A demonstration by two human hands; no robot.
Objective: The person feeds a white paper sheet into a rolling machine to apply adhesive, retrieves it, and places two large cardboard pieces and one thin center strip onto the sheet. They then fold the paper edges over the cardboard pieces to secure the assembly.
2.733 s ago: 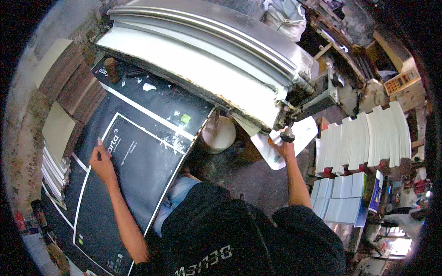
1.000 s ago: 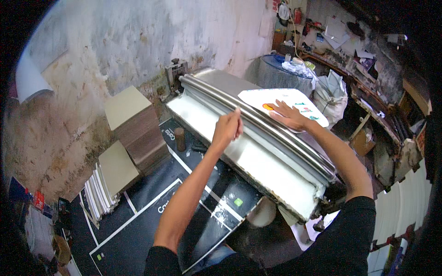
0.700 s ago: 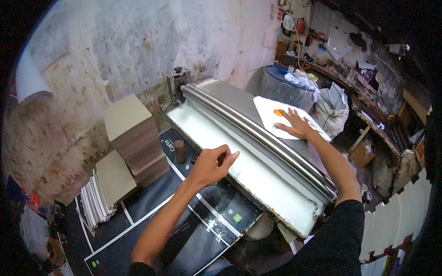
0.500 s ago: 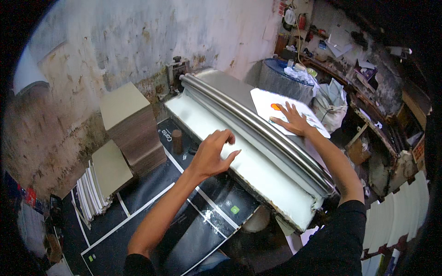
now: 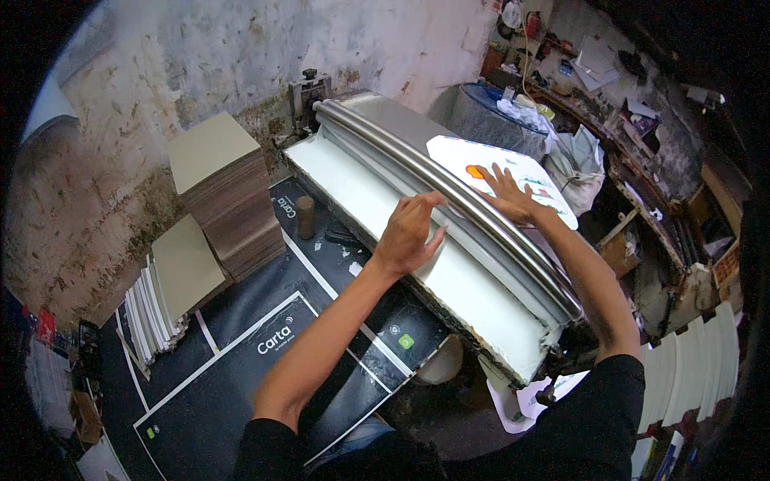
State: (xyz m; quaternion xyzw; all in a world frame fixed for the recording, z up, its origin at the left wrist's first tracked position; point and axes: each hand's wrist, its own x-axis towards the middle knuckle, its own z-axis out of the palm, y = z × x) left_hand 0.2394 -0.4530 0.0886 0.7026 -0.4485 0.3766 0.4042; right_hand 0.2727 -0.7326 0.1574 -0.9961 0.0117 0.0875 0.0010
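Observation:
My right hand (image 5: 510, 197) lies flat, fingers spread, on a white printed sheet (image 5: 561, 210) with an orange patch and small coloured drawings. The sheet rests on the metal plate (image 5: 393, 119) behind a pair of shiny steel rollers (image 5: 473, 210), its near edge against them. On the near side my left hand (image 5: 411, 234) hovers over a long trough (image 5: 329, 172) coated in white. Its fingers are curled and the fingertips reach the rollers; the thumb stands apart. I see nothing held in it.
Left of the machine, a tall stack of grey boards (image 5: 233, 188) stands beside a lower board pile (image 5: 186, 264) and white sheets (image 5: 148, 321). A brown cylinder (image 5: 305, 217) stands on the black-covered table (image 5: 216, 401). A blue-rimmed drum (image 5: 473, 112) and white sack (image 5: 579, 164) sit behind.
My left hand has moved right and up, from over the trough to the rollers. My right hand and the printed sheet have shifted slightly towards the rollers. The view has tilted a little.

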